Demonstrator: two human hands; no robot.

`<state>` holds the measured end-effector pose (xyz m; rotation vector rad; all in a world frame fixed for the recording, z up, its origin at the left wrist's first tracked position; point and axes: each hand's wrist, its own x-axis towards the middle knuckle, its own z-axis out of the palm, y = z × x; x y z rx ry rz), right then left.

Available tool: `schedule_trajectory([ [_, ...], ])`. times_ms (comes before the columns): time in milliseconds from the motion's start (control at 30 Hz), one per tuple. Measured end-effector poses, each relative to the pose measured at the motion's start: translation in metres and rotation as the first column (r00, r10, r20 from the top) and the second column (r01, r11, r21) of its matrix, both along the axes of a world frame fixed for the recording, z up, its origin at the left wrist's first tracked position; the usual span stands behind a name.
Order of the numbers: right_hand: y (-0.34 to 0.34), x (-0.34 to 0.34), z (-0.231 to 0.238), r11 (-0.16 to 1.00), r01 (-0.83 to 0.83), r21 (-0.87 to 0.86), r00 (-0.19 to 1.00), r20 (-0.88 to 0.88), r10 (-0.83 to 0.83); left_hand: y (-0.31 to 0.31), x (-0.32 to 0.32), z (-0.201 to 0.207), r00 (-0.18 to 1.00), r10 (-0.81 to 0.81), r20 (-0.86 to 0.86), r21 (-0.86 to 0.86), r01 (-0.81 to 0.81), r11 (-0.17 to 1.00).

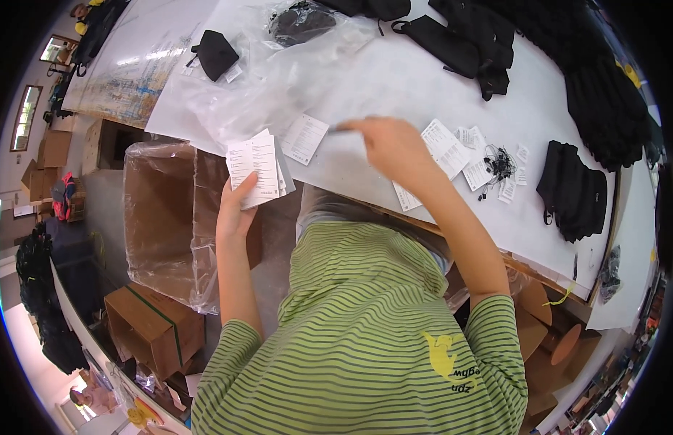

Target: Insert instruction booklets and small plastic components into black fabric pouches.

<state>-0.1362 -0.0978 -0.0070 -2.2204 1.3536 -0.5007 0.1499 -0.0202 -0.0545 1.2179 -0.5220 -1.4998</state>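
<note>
My left hand (237, 208) is closed on a fanned stack of white printed cards (254, 168), held near the table's front edge with the thumb across the front. My right hand (396, 148) is over the white table, its forefinger reaching leftward. Motion smears the fingertips, so I cannot see whether they hold anything. Just left of them, a single printed card (305, 138) lies on the table. More cards (445, 148) lie under and beyond my right forearm, alongside small white tags (507, 190) and a tangle of thin black cords (500, 164).
A small black bag (216, 55) and clear plastic sheeting (278, 80) lie on the table's far left. Black fabric goods (452, 47) cover the far right, with a folded black stack (572, 190) nearer. A plastic-lined carton (159, 217) stands below left; a closed box (154, 328) sits nearer.
</note>
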Motion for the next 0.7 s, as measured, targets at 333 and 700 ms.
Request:
schedule_trajectory([
  [333,0.08,0.017,-0.008,0.881,-0.39,0.266,0.869,-0.209,0.448,0.02,0.017,-0.009,0.993,0.112,-0.02,0.013,-0.112,0.994],
  [700,0.077,0.003,-0.028,0.964,-0.248,0.094,0.932,-0.25,0.264,0.009,0.009,-0.007,0.998,0.054,-0.041,0.005,-0.054,0.999],
])
